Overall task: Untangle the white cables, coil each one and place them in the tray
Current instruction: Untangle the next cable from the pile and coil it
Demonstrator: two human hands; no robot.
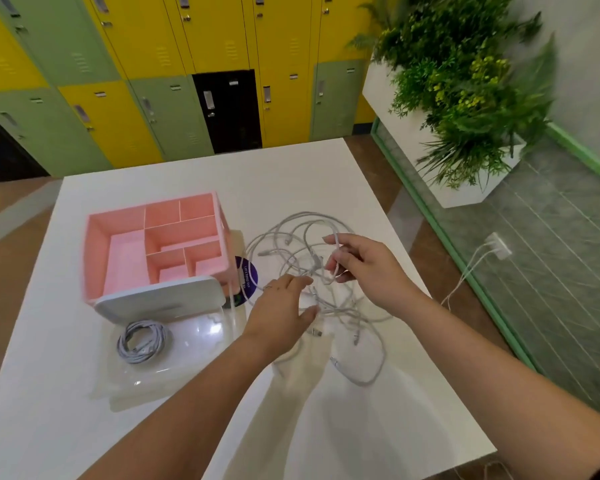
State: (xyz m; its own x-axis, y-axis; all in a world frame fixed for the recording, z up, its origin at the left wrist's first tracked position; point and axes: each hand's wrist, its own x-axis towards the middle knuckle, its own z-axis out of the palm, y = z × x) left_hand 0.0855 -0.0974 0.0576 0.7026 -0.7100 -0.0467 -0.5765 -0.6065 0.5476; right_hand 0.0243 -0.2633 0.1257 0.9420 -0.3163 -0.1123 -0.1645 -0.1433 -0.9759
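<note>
Right now the white cables (340, 311) are lying as one loose tangle on the table (291, 174), sprawling more toward and away from the person than side to side, with open loops at both the far and near ends. The knot is sitting directly under and between the two hands. The right hand (364, 268) is pinching one strand and lifting a narrow loop of it above the middle of the tangle. The left hand (281, 306) is reaching in from the left with fingers fairly straight and thumb spread. Whether it is touching a strand is hard to tell. I judge the left hand is nearer the knot's core, so it is likely the one to pin the heap while the right draws its strand up and away. Left of the tangle, one coiled cable (141, 342) is already resting in the clear tray (187, 344), near the left hand. A pink organizer (97, 258) is standing beyond the tray.
</note>
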